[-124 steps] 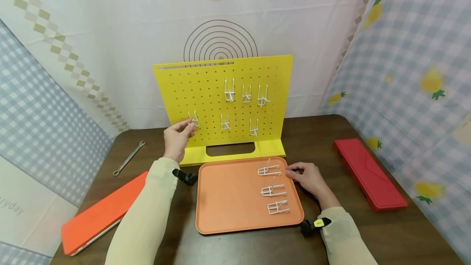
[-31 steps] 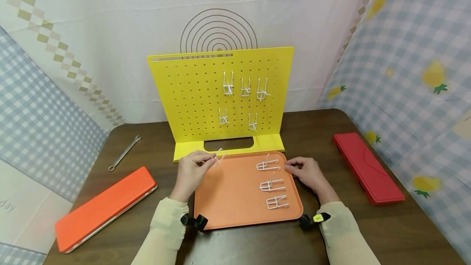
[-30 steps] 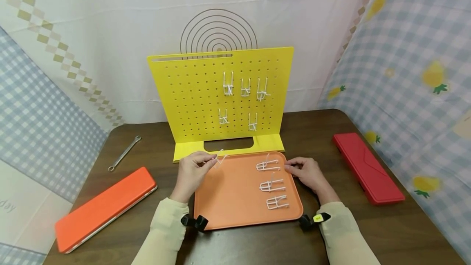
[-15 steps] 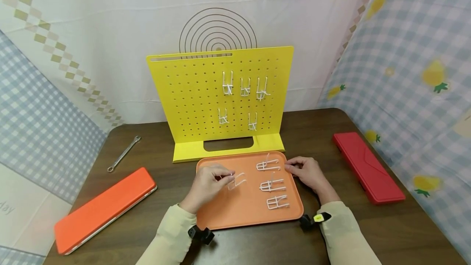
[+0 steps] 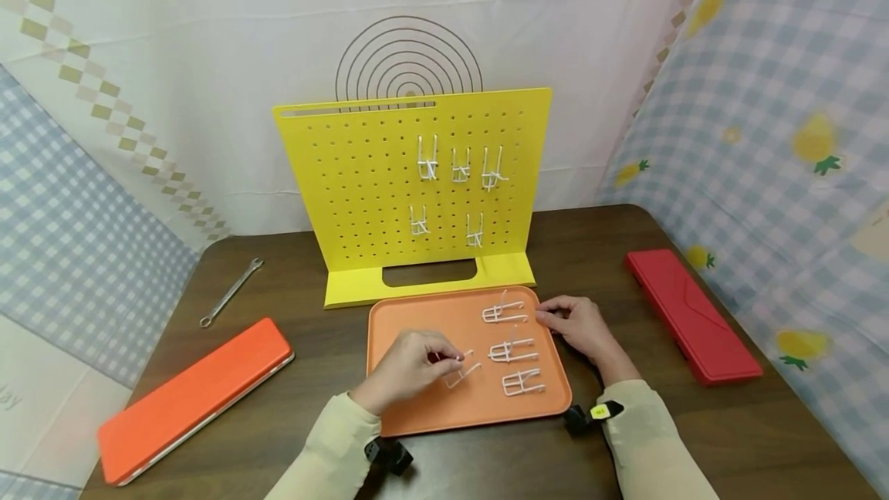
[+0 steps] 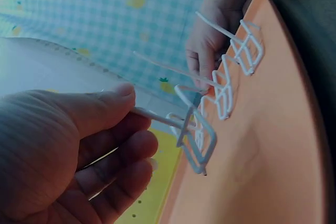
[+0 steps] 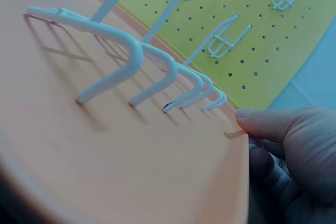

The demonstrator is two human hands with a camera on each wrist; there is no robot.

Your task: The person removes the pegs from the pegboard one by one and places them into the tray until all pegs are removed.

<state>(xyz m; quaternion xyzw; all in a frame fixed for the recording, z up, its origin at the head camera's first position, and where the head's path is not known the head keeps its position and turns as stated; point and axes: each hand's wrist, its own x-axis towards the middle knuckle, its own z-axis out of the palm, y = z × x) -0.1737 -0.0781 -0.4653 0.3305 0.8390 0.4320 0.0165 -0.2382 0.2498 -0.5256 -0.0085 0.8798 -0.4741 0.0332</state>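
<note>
So the tray [image 5: 444,311] is the middle of everything here, orange, sitting flat on the table [image 5: 458,465]. The left hand [image 5: 413,367] is out over the middle of it, thumb and index finger pinching a white wire hook [image 6: 185,125] by its stem, with the other fingers loosely bent and not gripping anything. That hook's prongs point toward the tray's right side. Can't really tell whether any of it touches the tray.

Three more hooks lie in a row down the tray's right side: back hook [image 5: 505,313], middle hook [image 5: 512,351], front hook [image 5: 523,383]. They're close together but apart, prongs toward the right rim. The held one is just left of the middle and front ones.

The right hand [image 5: 582,328] has hold of the tray's right rim near the back corner, thumb on the edge and the other fingers tucked below on the outside.

Just behind the tray stands a yellow pegboard [image 5: 361,199] with five hooks hanging on it, three in an upper row and two lower down.

Left of the tray there's an orange case [image 5: 197,400], plus a wrench [image 5: 231,293] further back. Well off to the tray's right is a red case [image 5: 694,319].
</note>
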